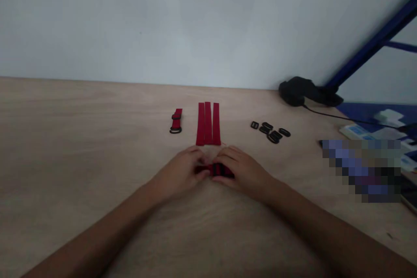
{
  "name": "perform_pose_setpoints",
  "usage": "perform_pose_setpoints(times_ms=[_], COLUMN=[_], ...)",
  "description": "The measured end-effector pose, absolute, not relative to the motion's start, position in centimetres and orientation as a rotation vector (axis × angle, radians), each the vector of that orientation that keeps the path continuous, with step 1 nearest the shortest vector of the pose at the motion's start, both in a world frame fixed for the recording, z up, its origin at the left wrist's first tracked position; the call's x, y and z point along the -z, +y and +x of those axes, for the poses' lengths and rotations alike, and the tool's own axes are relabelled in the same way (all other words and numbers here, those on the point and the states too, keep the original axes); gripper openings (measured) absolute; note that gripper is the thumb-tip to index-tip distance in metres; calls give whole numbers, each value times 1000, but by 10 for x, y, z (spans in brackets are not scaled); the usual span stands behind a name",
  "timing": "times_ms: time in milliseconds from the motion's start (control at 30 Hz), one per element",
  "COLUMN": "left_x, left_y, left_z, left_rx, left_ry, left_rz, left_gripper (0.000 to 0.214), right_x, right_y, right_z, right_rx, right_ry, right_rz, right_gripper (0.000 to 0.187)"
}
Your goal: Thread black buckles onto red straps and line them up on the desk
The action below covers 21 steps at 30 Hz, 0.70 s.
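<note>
Red cloth strap [213, 170] lies low on the counter [97, 108], right between the two hands — its long side runs left to right, across the body. The left hand [184, 171] curls over its left end, and the right hand [243, 173] curls over its right end. Both hands are closed small around it, with the fingers nearly meeting, so neither is nearer — each one touches it. A black bit [220, 169] shows in the middle of the strap, but the fingers hide most of it. Just past the hands, three red strips [207, 124] lie side by side, pointing away. Left of them sits a short red strap with a black ring [176, 120]. To the right lies a little heap of black buckles [270, 131].
</note>
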<state>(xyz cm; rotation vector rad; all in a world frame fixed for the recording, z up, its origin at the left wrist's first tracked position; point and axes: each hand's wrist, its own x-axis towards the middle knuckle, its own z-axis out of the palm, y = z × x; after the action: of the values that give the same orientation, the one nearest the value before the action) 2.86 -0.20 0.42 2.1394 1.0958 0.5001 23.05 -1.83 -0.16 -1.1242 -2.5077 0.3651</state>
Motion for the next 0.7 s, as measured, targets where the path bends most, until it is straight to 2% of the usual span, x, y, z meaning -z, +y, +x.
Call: perform_pose_setpoints(times_ms=[133,367,567,700], left_x=[-5,-9,-12,-9], left_y=[0,-2,-2,-1], left_z=[26,28,29,27], left_rx=[-488,-475,-404,-448], left_ry=[990,843,910,972], left_rz=[2222,2333,2348,2259], left_gripper=[29,38,21,14], right_x=[5,3,3,4], right_y=[-17,-19,-19,-16], right_z=[233,231,232,235], right_rx=[-360,-430,-445,-397], right_ry=[-2520,-2490,-2503,-2526], right_rz=[-1097,-1114,-1186,-1129], right_gripper=[30,25,18,22])
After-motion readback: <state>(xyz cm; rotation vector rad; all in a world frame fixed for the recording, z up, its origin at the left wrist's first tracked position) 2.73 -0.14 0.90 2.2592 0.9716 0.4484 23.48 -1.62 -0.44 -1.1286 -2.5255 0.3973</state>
